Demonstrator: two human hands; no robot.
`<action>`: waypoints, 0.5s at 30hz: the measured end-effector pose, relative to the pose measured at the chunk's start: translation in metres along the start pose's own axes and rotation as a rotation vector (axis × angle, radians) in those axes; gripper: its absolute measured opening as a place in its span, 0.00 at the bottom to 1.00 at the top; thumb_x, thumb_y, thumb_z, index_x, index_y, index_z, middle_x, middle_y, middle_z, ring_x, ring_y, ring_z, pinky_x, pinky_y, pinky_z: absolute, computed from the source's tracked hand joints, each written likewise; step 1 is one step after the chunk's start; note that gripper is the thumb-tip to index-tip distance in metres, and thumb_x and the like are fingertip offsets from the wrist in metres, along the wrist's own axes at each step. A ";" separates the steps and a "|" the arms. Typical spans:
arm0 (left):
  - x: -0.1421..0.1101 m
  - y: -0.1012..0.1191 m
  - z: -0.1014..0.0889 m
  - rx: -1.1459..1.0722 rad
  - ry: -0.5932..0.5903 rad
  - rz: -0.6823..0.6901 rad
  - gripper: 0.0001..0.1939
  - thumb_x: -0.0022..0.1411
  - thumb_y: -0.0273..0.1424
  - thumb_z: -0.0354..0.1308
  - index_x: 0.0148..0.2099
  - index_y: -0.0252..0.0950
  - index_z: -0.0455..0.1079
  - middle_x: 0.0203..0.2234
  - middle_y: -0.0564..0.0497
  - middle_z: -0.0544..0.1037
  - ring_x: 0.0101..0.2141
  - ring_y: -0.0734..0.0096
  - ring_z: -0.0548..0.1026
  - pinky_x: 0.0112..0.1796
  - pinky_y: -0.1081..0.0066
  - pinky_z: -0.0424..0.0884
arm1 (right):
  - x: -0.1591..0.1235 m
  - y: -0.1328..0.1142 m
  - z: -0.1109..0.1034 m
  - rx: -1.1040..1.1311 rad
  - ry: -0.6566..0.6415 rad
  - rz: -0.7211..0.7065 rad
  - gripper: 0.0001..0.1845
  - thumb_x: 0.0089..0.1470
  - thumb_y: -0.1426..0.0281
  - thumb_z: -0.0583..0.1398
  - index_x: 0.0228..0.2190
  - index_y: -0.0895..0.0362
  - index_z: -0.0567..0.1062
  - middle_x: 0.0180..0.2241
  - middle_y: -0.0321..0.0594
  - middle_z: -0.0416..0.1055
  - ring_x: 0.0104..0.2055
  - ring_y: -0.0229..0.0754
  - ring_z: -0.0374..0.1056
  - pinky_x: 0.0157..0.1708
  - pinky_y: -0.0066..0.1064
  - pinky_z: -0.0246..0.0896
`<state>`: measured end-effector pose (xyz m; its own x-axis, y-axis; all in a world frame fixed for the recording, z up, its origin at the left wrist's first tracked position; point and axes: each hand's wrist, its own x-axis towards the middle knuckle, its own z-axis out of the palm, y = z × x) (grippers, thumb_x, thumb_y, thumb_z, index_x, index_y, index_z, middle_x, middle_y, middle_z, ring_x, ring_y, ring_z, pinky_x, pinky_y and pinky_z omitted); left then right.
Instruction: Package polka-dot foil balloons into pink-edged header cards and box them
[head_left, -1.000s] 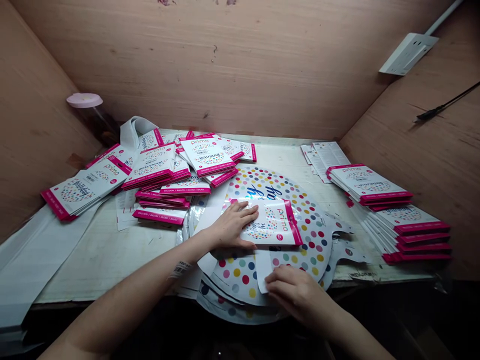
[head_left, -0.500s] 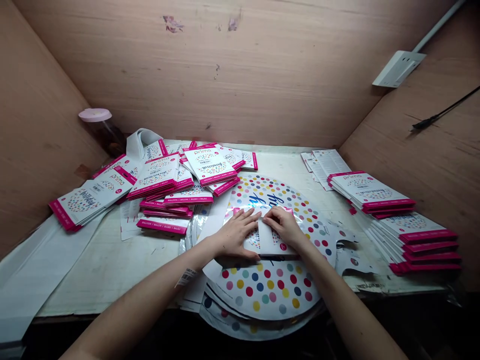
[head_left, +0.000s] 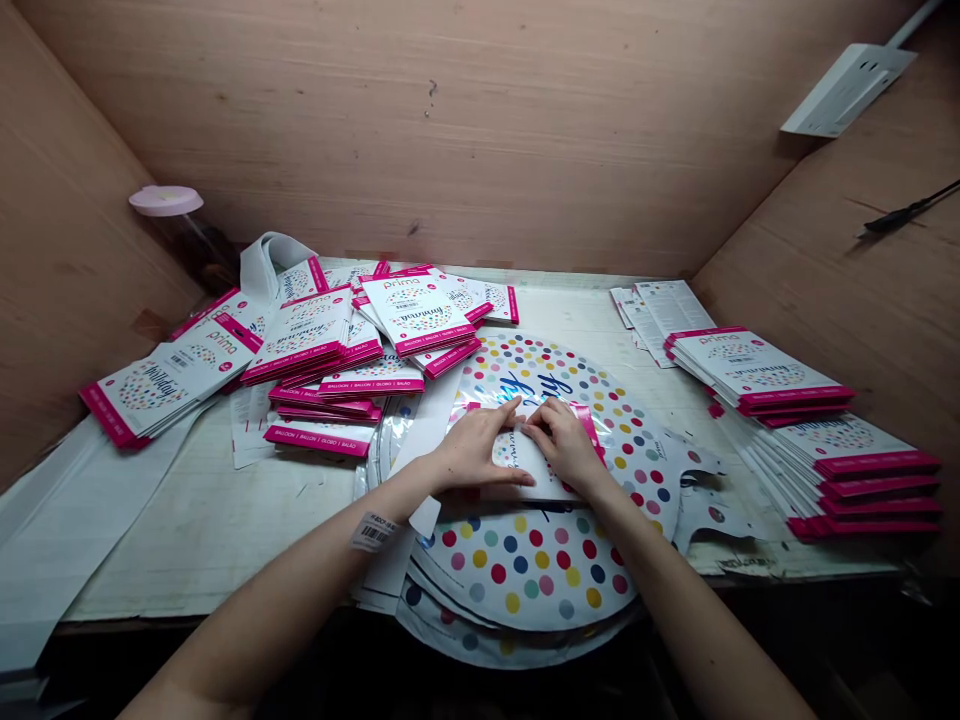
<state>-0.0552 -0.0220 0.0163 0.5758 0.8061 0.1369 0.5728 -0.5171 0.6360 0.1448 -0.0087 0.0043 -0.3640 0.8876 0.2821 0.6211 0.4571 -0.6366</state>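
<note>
Fingers (head_left: 511, 408) of left hand (head_left: 476, 452), right hand (head_left: 566, 445) half-curled on folded foil balloon (head_left: 521, 465), apparently pressing.

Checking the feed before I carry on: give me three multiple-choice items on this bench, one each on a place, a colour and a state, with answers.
1. Where is the pink-lidded jar?
A. Back left corner of the bench
B. Against the right wall
C. At the front edge

2. What colour is the edge band of the stacked Prima packs?
A. Green
B. Blue
C. Pink

3. What are the left hand and right hand doing?
A. Lifting a jar
B. Both resting on one white pack on the polka-dot foil balloon
C. Lying apart on separate stacks

1: A, it stands behind the heaped packs.
2: C, pink bands line the edges.
3: B, the fingers nearly meet on the pack.
</note>
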 end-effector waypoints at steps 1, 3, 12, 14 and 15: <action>0.002 0.000 0.001 0.003 0.014 -0.017 0.56 0.48 0.53 0.67 0.70 0.41 0.45 0.53 0.43 0.74 0.53 0.49 0.72 0.53 0.52 0.66 | 0.000 0.000 0.001 -0.008 0.006 0.003 0.07 0.59 0.71 0.57 0.27 0.53 0.67 0.33 0.41 0.66 0.40 0.47 0.63 0.43 0.41 0.61; 0.006 0.001 0.005 0.018 0.045 -0.043 0.51 0.50 0.51 0.67 0.69 0.41 0.48 0.52 0.44 0.75 0.52 0.49 0.73 0.52 0.54 0.67 | -0.001 0.000 0.002 -0.020 0.017 0.009 0.07 0.58 0.72 0.57 0.27 0.53 0.66 0.33 0.41 0.66 0.39 0.47 0.63 0.42 0.41 0.62; 0.013 -0.001 0.010 0.007 0.032 -0.135 0.48 0.52 0.41 0.66 0.69 0.39 0.48 0.51 0.47 0.77 0.51 0.50 0.74 0.51 0.56 0.69 | -0.021 -0.068 -0.009 0.027 -0.016 -0.373 0.13 0.57 0.70 0.62 0.45 0.52 0.72 0.42 0.44 0.67 0.48 0.51 0.61 0.48 0.44 0.62; 0.013 0.001 0.008 0.006 0.025 -0.156 0.43 0.57 0.38 0.63 0.69 0.38 0.49 0.50 0.47 0.77 0.51 0.52 0.74 0.51 0.56 0.69 | -0.024 -0.087 -0.002 0.089 -0.048 -0.463 0.15 0.57 0.69 0.62 0.47 0.52 0.73 0.42 0.44 0.67 0.47 0.51 0.61 0.47 0.44 0.63; 0.013 0.002 0.008 0.005 0.027 -0.164 0.42 0.57 0.37 0.62 0.69 0.38 0.49 0.51 0.47 0.77 0.52 0.52 0.74 0.52 0.57 0.69 | -0.025 -0.094 0.002 0.119 -0.038 -0.481 0.14 0.58 0.70 0.62 0.47 0.52 0.74 0.40 0.44 0.68 0.46 0.50 0.61 0.45 0.44 0.64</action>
<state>-0.0420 -0.0150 0.0140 0.4581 0.8874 0.0517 0.6607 -0.3789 0.6480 0.0935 -0.0738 0.0558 -0.6163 0.5742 0.5389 0.2940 0.8026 -0.5190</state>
